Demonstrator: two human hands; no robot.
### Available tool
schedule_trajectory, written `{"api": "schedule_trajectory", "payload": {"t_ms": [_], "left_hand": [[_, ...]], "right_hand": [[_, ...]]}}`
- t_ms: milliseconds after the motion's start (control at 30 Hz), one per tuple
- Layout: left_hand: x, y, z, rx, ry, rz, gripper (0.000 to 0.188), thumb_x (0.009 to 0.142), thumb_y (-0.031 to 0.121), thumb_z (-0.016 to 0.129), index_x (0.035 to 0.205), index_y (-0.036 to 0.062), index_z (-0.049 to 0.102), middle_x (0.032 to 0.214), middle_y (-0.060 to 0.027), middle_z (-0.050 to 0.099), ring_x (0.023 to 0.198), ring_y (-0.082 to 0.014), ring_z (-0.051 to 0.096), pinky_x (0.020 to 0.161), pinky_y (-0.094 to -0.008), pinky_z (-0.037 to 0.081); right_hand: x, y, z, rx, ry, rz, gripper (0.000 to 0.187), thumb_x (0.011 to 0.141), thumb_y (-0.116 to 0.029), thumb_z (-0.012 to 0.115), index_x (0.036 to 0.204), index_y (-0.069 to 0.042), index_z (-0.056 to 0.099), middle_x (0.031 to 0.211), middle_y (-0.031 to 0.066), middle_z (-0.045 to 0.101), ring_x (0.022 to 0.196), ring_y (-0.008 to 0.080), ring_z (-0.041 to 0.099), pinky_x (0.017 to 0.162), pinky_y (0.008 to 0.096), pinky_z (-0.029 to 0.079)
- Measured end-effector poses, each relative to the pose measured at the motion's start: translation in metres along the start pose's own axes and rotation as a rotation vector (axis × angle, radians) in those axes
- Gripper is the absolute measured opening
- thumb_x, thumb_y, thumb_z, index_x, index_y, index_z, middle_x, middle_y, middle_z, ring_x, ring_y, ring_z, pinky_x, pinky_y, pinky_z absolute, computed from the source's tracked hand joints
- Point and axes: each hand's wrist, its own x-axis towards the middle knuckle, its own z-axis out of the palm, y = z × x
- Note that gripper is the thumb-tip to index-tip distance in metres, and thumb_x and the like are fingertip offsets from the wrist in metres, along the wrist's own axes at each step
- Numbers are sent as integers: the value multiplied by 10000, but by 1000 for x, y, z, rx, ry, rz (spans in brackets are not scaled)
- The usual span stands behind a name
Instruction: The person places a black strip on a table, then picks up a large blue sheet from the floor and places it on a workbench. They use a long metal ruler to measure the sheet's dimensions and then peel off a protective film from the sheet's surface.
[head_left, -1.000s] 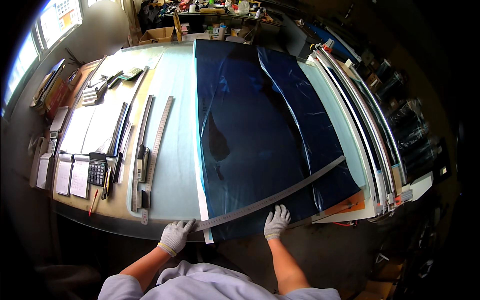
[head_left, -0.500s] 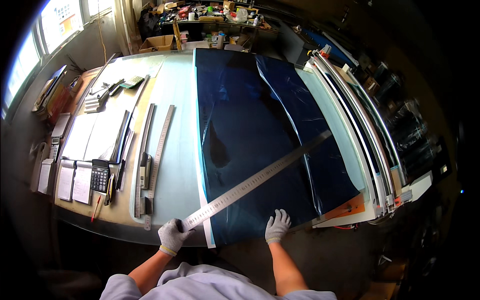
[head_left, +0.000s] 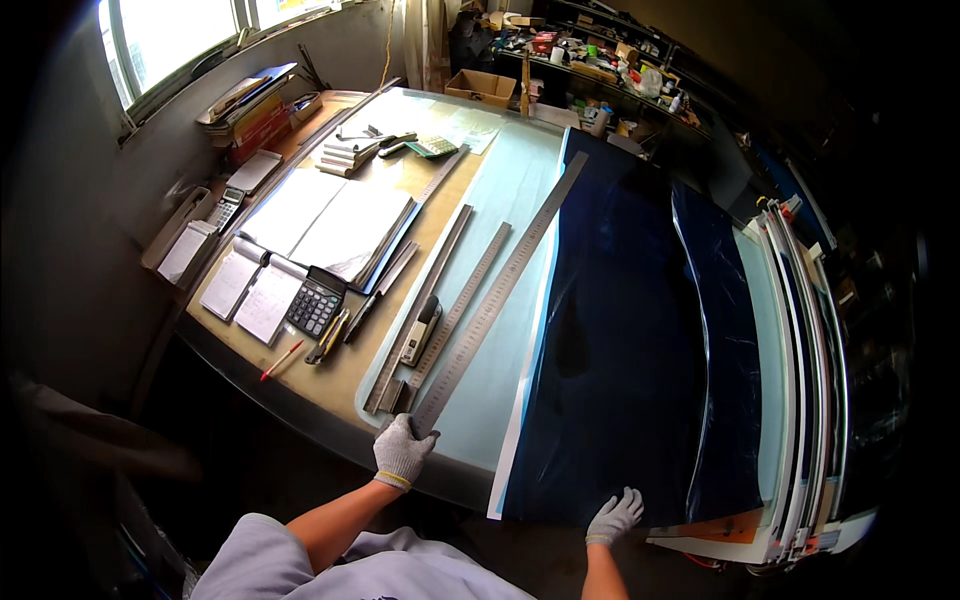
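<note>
My left hand [head_left: 404, 452], in a light knitted glove, is closed on the near end of a long steel ruler [head_left: 490, 312]. This ruler slants away from me over the pale blue-green mat, and its far end reaches the left edge of a dark blue glossy sheet [head_left: 625, 330]. At the sheet's near edge is my gloved right hand [head_left: 615, 515], fingers extended and nothing in it; whether it touches the sheet I cannot tell. Left of the held ruler lie a shorter steel ruler [head_left: 462, 300], a stapler [head_left: 421, 330] and a metal bar [head_left: 425, 300].
Farther left are a black calculator [head_left: 315, 302], small notebooks [head_left: 268, 295], an open book [head_left: 330, 220], a red pen [head_left: 281, 361] and a cutter knife [head_left: 328, 337]. Long rails [head_left: 815, 380] run along the right side. A cluttered shelf [head_left: 590, 70] and a cardboard box [head_left: 481, 88] stand behind.
The long ruler has swung left, off most of the dark sheet and onto the pale mat, still in my left hand. The whole view has turned and shifted. My right hand remains by the near edge.
</note>
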Motion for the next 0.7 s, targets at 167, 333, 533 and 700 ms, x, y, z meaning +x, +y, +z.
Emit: {"api": "schedule_trajectory", "payload": {"t_ms": [167,333,533,700], "left_hand": [[10,9,14,-67,-148,-25,570,766,443,796,1095,15,614,939,-212,698,903,-390,683,786,-471,539],[34,-9,-1,-243,-224,155,425,843,306,750,1135,29,614,976,-190,681,844,-326,697,778,-440,552],[98,-90,-94,-282,-198,195,318,886,338,728,930,54,593,733,-131,674,685,-354,678,642,-445,535],[152,-249,-181,-147,50,163,374,933,284,666,674,30,576,597,-210,537,544,-407,560,501,-460,403]], "right_hand": [[-1,3,7,-98,-17,14,388,895,-166,612,1261,-63,536,1359,118,499,1250,325,477,1038,467,398],[9,-41,-18,-119,-123,163,265,873,-169,701,1070,-48,572,1175,125,572,1112,335,560,948,466,453],[-28,-169,-38,158,30,114,222,823,-45,706,763,-15,493,731,167,533,715,388,576,676,472,481],[-112,-288,-6,278,-7,-63,260,813,-126,710,665,-22,522,614,186,562,611,409,592,581,489,472]]}}
